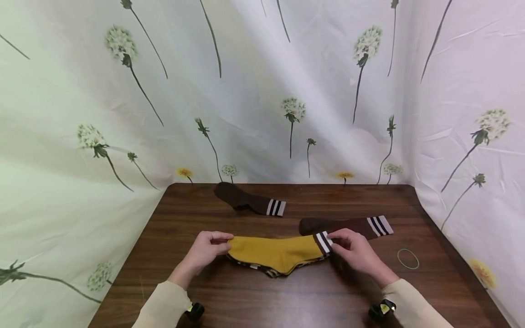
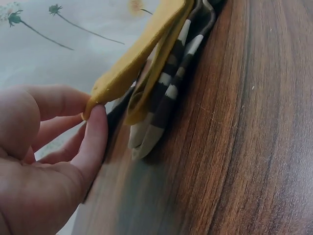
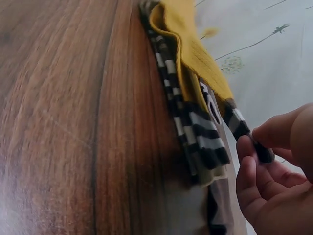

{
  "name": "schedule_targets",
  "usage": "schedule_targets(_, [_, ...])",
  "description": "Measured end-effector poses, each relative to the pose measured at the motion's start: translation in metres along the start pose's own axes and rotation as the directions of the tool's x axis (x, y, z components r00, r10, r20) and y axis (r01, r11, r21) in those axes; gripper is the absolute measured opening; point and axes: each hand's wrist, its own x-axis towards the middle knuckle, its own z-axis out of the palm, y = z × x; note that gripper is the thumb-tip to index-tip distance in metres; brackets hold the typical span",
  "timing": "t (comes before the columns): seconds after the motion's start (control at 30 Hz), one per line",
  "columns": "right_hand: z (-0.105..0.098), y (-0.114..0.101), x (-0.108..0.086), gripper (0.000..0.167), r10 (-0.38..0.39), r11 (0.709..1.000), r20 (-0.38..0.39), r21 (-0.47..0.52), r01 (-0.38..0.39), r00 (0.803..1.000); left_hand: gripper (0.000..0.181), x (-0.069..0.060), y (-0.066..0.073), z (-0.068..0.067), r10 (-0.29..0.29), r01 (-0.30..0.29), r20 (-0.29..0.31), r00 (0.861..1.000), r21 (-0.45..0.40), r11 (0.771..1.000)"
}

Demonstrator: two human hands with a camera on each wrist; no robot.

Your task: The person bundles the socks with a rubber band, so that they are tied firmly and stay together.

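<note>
A mustard-yellow sock (image 1: pixel 272 249) with a dark, white-striped cuff is stretched sideways between both hands. My left hand (image 1: pixel 205 249) pinches its toe end between thumb and fingers. At the cuff, my right hand (image 1: pixel 353 249) pinches the edge. Directly below it lies a second yellow sock (image 3: pixel 183 81), its striped cuff hanging toward the right side. Under that are socks with a brown, cream and black block pattern (image 2: pixel 168 90), stacked on the table. The held sock's ends are raised apart from this stack in the wrist views; its middle hides most of the pile.
A dark brown sock (image 1: pixel 248 200) with a striped cuff lies at the back left of the wooden table (image 1: pixel 246 303). Another brown sock (image 1: pixel 348 226) lies behind my right hand, partly covered. A thin green ring (image 1: pixel 398 256) rests at the right. Floral cloth (image 1: pixel 254 91) hangs behind.
</note>
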Motion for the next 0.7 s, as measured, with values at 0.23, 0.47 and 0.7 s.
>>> schedule_targets(0.23, [0.002,0.004,-0.001,0.027,0.083,0.996,0.063,-0.035,-0.081,0.995,0.031,-0.001,-0.002,0.000,0.007,-0.007,0.011,1.000,0.070,0.998])
schedule_targets(0.47, [0.005,0.007,-0.002,0.027,0.085,0.995,0.079,-0.057,-0.081,0.993,0.030,0.003,-0.010,0.001,0.022,-0.022,0.001,1.000,0.179,0.984])
schedule_targets(0.7, [0.007,0.012,-0.004,0.025,0.076,0.994,0.096,-0.087,-0.068,0.992,0.029,0.008,-0.015,0.004,0.032,-0.024,-0.025,0.999,0.267,0.963])
